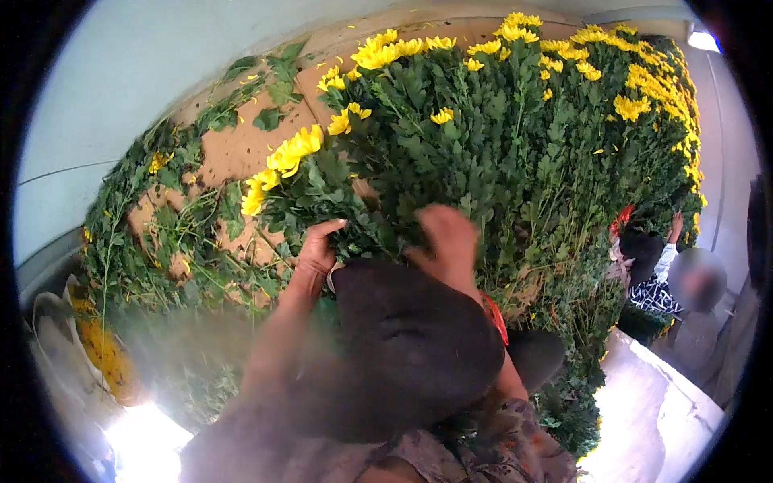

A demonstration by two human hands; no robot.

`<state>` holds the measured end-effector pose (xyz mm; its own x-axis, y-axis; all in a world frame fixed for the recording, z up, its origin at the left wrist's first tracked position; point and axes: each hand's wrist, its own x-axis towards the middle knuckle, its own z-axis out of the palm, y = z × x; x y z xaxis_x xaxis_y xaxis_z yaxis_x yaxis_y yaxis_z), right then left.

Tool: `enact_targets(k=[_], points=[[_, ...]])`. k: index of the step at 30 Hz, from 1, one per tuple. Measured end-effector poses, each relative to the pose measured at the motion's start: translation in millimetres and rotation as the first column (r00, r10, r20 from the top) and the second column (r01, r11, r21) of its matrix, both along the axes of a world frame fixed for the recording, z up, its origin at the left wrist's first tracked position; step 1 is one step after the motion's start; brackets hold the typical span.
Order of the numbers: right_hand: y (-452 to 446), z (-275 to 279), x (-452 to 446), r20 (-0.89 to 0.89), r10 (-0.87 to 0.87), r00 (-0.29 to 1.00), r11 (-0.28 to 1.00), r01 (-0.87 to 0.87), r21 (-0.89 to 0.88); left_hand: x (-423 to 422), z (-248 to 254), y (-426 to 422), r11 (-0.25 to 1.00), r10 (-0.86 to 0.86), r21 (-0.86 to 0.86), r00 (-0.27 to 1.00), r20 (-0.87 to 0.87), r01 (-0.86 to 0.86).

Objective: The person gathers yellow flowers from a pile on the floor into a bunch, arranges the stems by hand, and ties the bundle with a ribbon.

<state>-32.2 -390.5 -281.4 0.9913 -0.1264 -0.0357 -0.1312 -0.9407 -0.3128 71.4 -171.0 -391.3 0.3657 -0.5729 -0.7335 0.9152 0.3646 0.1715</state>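
Note:
Near the middle of the head view, my left hand [316,248] is closed around the stems of a bunch of yellow chrysanthemums [295,153], whose blooms point up and to the left. Dark green leaves hide part of its fingers. My right hand [445,241] is just right of the bunch, over the leafy stems, with fingers spread and blurred by motion; nothing shows in it. A large pile of yellow-flowered stems [483,145] lies beyond and to the right of both hands. My dark-clothed knee [415,338] is just below them.
Loose stems and leaves [189,229] are scattered over brown cardboard [233,145] on the left. A pale wall [121,88] stands at the upper left. Another person [656,294] is by the pile at the right. A white surface [644,410] lies at the lower right.

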Motion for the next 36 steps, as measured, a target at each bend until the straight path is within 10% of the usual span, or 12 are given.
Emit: enact_targets(k=[2,5,7,11,14,16,20,23,28,32,35,36], points=[[-20,1,2,0.234,-0.449,0.863,0.864,0.485,-0.132,-2,1,-2,0.992,0.109,0.066,0.993,-0.037,-0.107],[-51,-47,-32,-0.161,-0.673,0.722,0.687,0.69,0.226,-2,2,-11,0.994,0.083,0.072,0.996,-0.031,-0.08],[-51,-48,-40,-0.516,-0.602,0.609,0.171,0.729,0.662,2,17,-13,0.989,0.092,0.116,0.996,-0.008,-0.091],[-41,-52,-56,-0.564,-0.618,0.548,0.03,0.732,0.68,0,6,-11,0.991,0.127,0.062,0.989,-0.074,-0.123],[-54,-96,-86,-0.336,-0.626,0.704,0.255,0.592,0.765,-3,1,-8,0.99,0.116,0.089,0.993,-0.037,-0.113],[-35,-32,-42,-0.731,-0.488,0.478,-0.432,0.595,0.677,-2,12,-5,0.989,0.112,0.106,0.993,-0.036,-0.108],[-43,-41,-58,-0.687,-0.626,0.368,-0.421,0.581,0.696,-1,18,-4,0.993,0.112,0.044,0.993,-0.037,-0.11],[-54,-38,-71,-0.608,-0.404,0.683,-0.325,0.515,0.794,-5,8,-2,0.993,0.111,0.035,0.993,-0.048,-0.11],[-45,-24,-68,-0.571,-0.541,0.617,0.076,0.712,0.698,-3,11,-2,0.994,0.109,-0.007,0.987,-0.121,-0.11],[-17,-11,-70,-0.573,-0.594,0.565,0.111,0.762,0.638,-2,14,-21,0.973,0.119,0.201,0.993,-0.022,-0.112],[5,-7,-61,-0.619,-0.448,0.645,-0.173,0.616,0.768,9,26,-35,0.979,0.118,0.171,0.993,-0.032,-0.111],[16,-13,-55,-0.466,-0.467,0.752,0.338,0.639,0.691,8,25,-36,0.982,0.101,0.16,0.995,-0.012,-0.098]])
